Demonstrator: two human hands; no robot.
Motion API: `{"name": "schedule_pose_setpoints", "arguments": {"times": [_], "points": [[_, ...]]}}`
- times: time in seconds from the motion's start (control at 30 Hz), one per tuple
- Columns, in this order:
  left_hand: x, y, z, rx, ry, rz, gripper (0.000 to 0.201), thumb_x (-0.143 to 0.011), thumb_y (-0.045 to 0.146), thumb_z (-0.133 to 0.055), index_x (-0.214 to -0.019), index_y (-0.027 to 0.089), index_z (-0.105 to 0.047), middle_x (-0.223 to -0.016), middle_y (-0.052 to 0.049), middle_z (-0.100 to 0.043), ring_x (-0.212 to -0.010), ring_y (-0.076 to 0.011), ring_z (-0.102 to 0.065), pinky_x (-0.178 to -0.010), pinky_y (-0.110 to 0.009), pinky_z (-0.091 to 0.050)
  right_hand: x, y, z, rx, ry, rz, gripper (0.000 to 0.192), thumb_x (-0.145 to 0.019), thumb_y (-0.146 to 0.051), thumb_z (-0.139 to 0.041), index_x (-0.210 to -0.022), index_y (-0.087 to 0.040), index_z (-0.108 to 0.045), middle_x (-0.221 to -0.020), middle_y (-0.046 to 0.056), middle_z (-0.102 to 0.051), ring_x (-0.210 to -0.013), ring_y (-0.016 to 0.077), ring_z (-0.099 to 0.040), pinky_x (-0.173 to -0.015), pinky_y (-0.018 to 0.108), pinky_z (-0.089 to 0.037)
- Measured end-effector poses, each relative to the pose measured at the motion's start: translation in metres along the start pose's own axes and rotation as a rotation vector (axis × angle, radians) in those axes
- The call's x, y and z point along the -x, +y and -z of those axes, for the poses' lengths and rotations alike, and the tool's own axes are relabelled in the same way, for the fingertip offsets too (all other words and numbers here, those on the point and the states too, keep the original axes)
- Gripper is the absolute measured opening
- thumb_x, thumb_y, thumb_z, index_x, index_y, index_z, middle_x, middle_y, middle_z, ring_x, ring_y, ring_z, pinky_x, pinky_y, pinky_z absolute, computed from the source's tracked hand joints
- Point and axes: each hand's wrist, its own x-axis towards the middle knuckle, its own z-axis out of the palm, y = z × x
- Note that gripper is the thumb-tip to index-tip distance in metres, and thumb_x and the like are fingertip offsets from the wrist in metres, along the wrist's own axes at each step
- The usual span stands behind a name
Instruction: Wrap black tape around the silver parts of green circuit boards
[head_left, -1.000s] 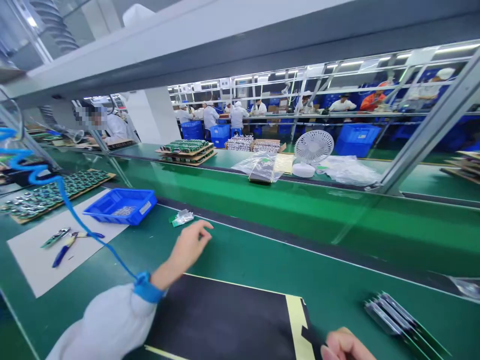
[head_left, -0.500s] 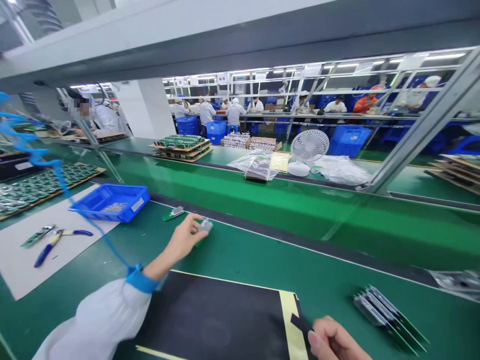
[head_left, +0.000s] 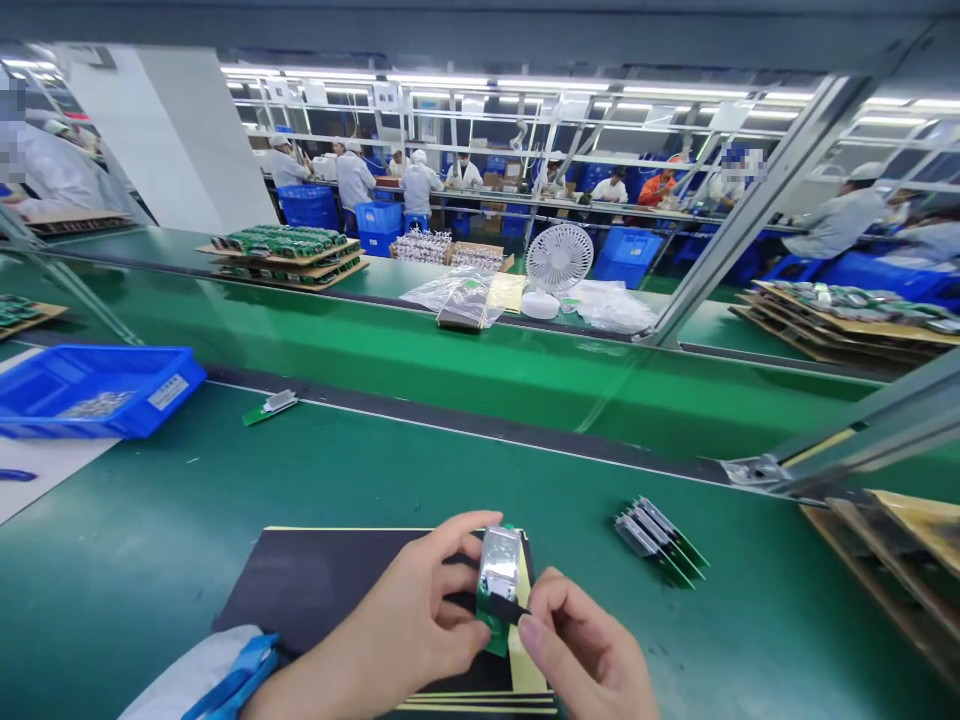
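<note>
My left hand (head_left: 431, 600) grips a small green circuit board (head_left: 496, 640) that carries a silver metal part (head_left: 500, 562). Between the thumb and forefinger of my right hand (head_left: 581, 640) is a short black strip (head_left: 510, 608), its free end against the board just below the metal part. Both hands are over a stack of black sheets (head_left: 330, 575) with pale yellow edges. Right of them, several similar boards with metal parts (head_left: 656, 535) stand in a row. Another such board (head_left: 270, 407) lies alone toward the back left.
A blue tray (head_left: 161, 395) with small metal pieces sits at the left on a pale sheet. Beyond the green bench ledge are stacked boards (head_left: 281, 245), plastic bags and a white fan (head_left: 560, 257). Cardboard layers (head_left: 885, 580) occupy the right edge. Several people work farther back.
My left hand has brought the board from the back left to above the black sheets. My right hand has brought the black strip against it. The view has turned right.
</note>
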Motion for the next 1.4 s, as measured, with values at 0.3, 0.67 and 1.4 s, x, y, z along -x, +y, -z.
{"name": "schedule_pose_setpoints", "arguments": {"times": [0.3, 0.67, 1.4], "points": [[0.007, 0.008, -0.005, -0.014, -0.046, 0.060, 0.063, -0.065, 0.002, -0.052, -0.121, 0.027, -0.039, -0.109, -0.006, -0.054, -0.098, -0.0201, -0.053, -0.056, -0.021, -0.035, 0.002, 0.006, -0.004, 0.108, 0.041, 0.115, 0.022, -0.067, -0.035, -0.064, -0.053, -0.020, -0.056, -0.055, -0.004, -0.038, -0.051, 0.0120, -0.033, -0.050, 0.025, -0.027], [0.007, 0.012, -0.008, -0.020, -0.008, 0.077, 0.051, -0.068, 0.011, -0.057, -0.114, 0.026, -0.041, -0.106, -0.005, -0.054, -0.085, -0.0158, -0.055, -0.070, -0.027, -0.040, 0.002, 0.006, -0.005, 0.186, 0.090, 0.144, 0.020, -0.069, -0.032, -0.059, -0.054, -0.020, -0.054, -0.056, -0.004, -0.039, -0.052, 0.0126, -0.036, -0.051, 0.026, -0.028], [0.003, 0.002, -0.018, -0.035, 0.218, -0.016, 0.032, -0.068, 0.017, -0.062, -0.098, 0.022, -0.053, -0.082, 0.001, -0.059, -0.069, -0.0119, -0.056, -0.054, -0.019, -0.038, 0.006, 0.009, -0.016, 0.316, 0.247, 0.173, 0.018, -0.071, -0.027, -0.052, -0.054, -0.021, -0.047, -0.055, -0.005, -0.035, -0.051, 0.0123, -0.035, -0.050, 0.027, -0.029]]}}
